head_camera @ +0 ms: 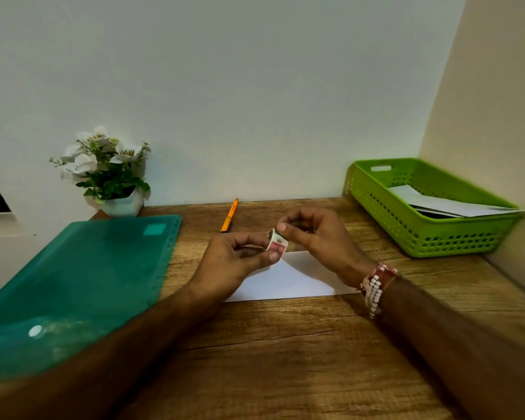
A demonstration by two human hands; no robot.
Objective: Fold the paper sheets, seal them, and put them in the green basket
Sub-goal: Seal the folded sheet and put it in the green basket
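A folded white paper sheet (288, 280) lies flat on the wooden desk, partly under my hands. Above it my left hand (234, 262) pinches a small roll of patterned tape (276, 242) between thumb and fingers. My right hand (312, 234) has its fingertips on the top edge of the same roll. The green basket (419, 234) stands at the back right against the wall, with folded white sheets (449, 204) lying inside it.
A teal plastic folder (82, 280) covers the desk's left side. An orange pen (229, 219) lies behind my hands. A white pot of artificial flowers (112, 171) stands at the back left. Walls close off the back and the right.
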